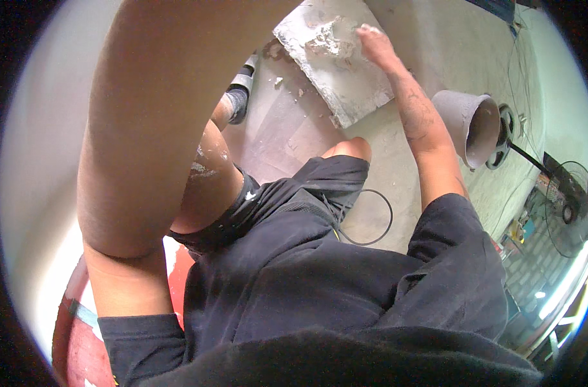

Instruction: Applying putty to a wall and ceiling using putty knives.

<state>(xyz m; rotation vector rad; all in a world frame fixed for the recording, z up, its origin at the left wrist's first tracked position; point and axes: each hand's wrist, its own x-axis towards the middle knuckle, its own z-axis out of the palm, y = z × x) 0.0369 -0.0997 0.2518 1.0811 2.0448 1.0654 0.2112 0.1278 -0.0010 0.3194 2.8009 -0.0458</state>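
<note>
My right hand (375, 48) is over the upper right part of a flat grey-white board (355, 93). Its fingers are curled, with white stuff on them; whether anything is inside them I cannot make out. Beside the fingers, a lumpy heap of white paste (332, 37) lies smeared on the board. My left forearm (158, 116) fills the upper left, close to the camera, and runs out past the top edge, so my left hand is hidden from view.
Right of my right forearm, a grey bucket (450, 116) lies on its side, by the round base (505, 137) of a standing fan (568, 209). A thin black cable (390, 219) loops near my knee. Something red and curved (81, 348) is at the lower left. White crumbs (279, 81) dot the floor.
</note>
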